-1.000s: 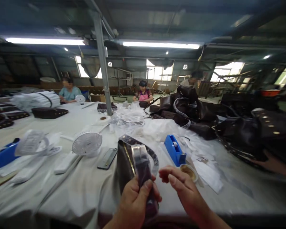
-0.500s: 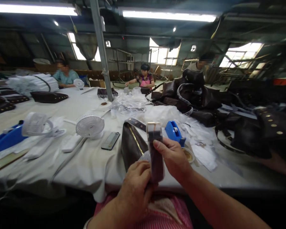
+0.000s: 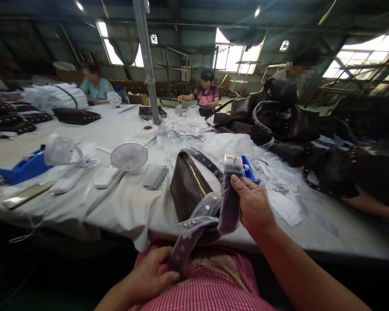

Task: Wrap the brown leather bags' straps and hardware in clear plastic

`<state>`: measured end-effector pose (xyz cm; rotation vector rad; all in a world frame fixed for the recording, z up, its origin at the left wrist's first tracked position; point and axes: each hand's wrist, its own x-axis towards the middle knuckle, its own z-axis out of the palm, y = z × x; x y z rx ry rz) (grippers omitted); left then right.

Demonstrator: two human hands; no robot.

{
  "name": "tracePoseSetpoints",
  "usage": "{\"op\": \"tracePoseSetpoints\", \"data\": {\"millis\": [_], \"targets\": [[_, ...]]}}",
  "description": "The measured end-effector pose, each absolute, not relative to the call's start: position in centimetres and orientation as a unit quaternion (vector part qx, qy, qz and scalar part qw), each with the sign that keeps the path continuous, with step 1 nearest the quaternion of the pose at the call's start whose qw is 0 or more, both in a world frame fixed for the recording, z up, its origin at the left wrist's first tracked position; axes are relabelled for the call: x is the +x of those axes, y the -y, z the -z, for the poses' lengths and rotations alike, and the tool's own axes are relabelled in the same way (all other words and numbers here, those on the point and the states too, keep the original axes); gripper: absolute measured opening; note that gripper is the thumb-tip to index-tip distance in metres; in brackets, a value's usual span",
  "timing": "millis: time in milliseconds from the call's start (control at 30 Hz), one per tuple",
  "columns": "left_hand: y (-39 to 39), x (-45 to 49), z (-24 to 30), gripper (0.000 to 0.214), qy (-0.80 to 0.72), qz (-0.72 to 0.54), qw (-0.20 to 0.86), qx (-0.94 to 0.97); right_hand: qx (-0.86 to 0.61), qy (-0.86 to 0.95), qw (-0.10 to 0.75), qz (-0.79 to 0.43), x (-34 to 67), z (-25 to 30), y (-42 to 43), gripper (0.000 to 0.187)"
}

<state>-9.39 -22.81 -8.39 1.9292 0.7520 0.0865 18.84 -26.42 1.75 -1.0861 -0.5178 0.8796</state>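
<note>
My right hand pinches a dark bag strap wrapped in thin clear plastic, thumb on its near face. A shiny metallic piece shows at the top of that part. From there the studded, plastic-covered strap loops down to my lap, where my left hand holds its lower part between thumb and fingers. Just behind the strap stands a dark brown bag with a gold zip, at the table edge. Beyond my right fingers a blue tape dispenser is partly hidden.
White fans and a pixelated flat item lie to the left, with another blue dispenser. Dark bags are heaped at right, beside loose plastic sheets. A co-worker's arm reaches in at right; others sit across the table.
My hands have moved apart: the left down toward my lap, the right slightly rightward in view. A studded strap length now shows between them. The view has also shifted.
</note>
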Motion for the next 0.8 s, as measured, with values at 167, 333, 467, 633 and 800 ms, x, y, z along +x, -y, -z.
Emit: {"op": "tracePoseSetpoints", "data": {"millis": [167,333,467,633,800], "targets": [[22.5,-10.2,9.7,0.015,-0.384,-0.061,0.497,0.776,-0.473,0.236,0.736,-0.423,18.7,-1.1,27.1,0.031],[19.8,-10.0,6.9,0.028,-0.403,-0.192,0.596,0.668,-0.485,0.326,0.71,-0.392,18.6,-0.6,28.9,0.028],[17.7,-7.7,2.1,0.037,-0.392,-0.328,0.686,0.518,-0.509,0.411,0.656,-0.377,17.4,-1.3,29.9,0.03],[16.2,-4.0,-6.9,0.031,-0.305,-0.442,0.701,0.469,-0.525,0.437,0.606,-0.408,15.8,-2.2,29.6,0.037],[16.4,-2.4,-11.5,0.029,-0.27,-0.466,0.683,0.493,-0.526,0.449,0.577,-0.433,15.2,-1.9,28.7,0.042]]}}
